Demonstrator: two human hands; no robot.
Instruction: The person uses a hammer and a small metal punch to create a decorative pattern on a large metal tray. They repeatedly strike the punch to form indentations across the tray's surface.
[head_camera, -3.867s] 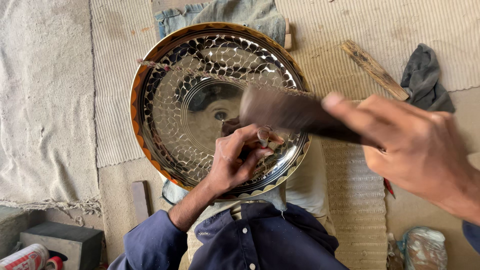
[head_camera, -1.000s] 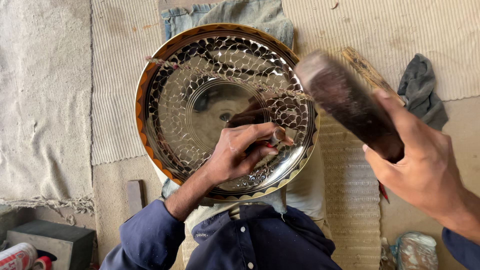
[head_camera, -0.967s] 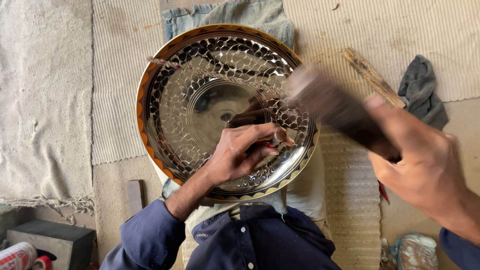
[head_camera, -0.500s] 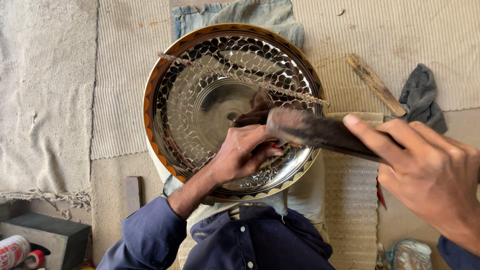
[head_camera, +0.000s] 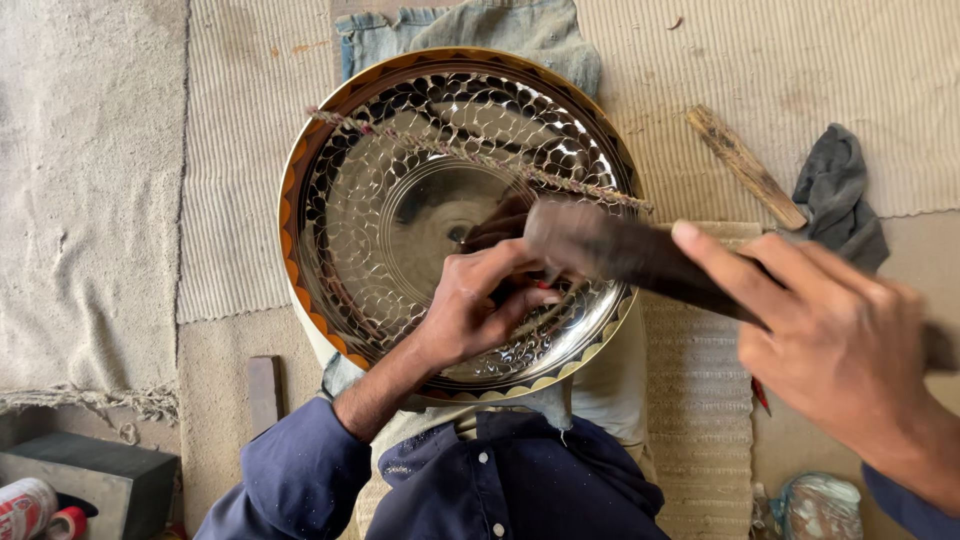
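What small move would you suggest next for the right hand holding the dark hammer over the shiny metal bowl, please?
Probably bring the dark hammer down: its head hovers just above the small tool pinched in the left hand against the scale-patterned shiny metal bowl, while the right hand grips its handle.

Floor (head_camera: 90, 200) covered with ribbed beige mats (head_camera: 800, 70) and rough cloth; soft daylight; dark block (head_camera: 90, 480) at lower left.

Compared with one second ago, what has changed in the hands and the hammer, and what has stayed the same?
The right hand has swung the dark hammer down from its raised position; its head is now low, close above the left hand. No hold was taken or released. The left hand stays on the shiny patterned metal bowl, pinching a small tool, and the wooden stick and grey cloth lie unmoved.
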